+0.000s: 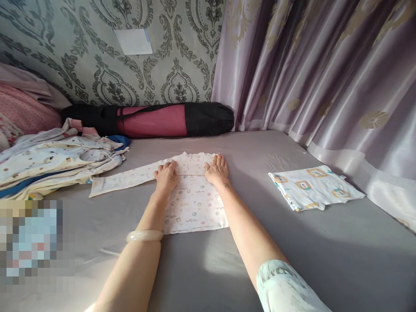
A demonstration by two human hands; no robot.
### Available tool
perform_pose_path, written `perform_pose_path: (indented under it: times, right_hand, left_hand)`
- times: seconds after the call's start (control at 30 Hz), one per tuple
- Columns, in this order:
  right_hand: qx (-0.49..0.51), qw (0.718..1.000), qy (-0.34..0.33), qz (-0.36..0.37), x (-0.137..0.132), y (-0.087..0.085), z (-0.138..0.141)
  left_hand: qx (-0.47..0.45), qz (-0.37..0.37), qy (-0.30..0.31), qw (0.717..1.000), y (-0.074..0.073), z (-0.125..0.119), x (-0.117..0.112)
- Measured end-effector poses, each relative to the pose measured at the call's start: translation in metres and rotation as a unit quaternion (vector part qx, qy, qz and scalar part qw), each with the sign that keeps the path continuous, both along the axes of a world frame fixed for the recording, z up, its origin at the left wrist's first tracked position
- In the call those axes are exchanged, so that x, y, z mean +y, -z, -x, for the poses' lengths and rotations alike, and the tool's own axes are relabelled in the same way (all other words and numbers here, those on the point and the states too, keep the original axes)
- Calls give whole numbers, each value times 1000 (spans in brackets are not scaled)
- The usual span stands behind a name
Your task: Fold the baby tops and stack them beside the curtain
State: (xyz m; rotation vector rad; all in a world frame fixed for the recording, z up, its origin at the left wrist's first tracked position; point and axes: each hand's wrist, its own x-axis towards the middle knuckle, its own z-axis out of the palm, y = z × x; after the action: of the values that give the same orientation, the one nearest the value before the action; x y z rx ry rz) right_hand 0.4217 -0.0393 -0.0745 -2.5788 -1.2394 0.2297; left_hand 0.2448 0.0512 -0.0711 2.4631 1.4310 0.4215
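A small pale shirt [196, 203] printed with little figures lies on the bed in front of me, its right-hand edge straight and one long sleeve stretched out to the left. My left hand [166, 175] is on the cloth where that sleeve meets the body, its fingers curled in on the fabric. Flat on the upper right corner of the shirt rests my right hand [217, 170], fingers stretched out and holding nothing. A crease runs across the shirt between both hands. Whatever lies under the left fingertips is hidden.
Grey sheet [253, 173] covers the bed. To the right lies a folded white garment [315, 186] with orange prints. A heap of baby clothes [58, 160] is at the left. Along the wall rests a black and pink bag [152, 120]. Curtains [292, 65] hang on the right.
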Motion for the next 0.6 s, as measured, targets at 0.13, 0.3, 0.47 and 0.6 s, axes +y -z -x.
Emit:
perform_pose_path:
  times: [0.13, 0.3, 0.47, 0.6]
  right_hand:
    - [1, 1000, 10, 10, 1, 0, 0]
    - [-7, 1000, 9, 23, 0, -6, 0]
    - [-50, 994, -85, -36, -2, -20, 15]
    - [-57, 978, -193, -60, -1, -17, 31]
  left_hand:
    - [32, 8, -11, 999, -1, 0, -2]
    - [47, -40, -24, 998, -2, -2, -4]
    - [-5, -128, 40, 991, -7, -16, -14]
    - [38, -120, 98, 987, -2, -25, -22]
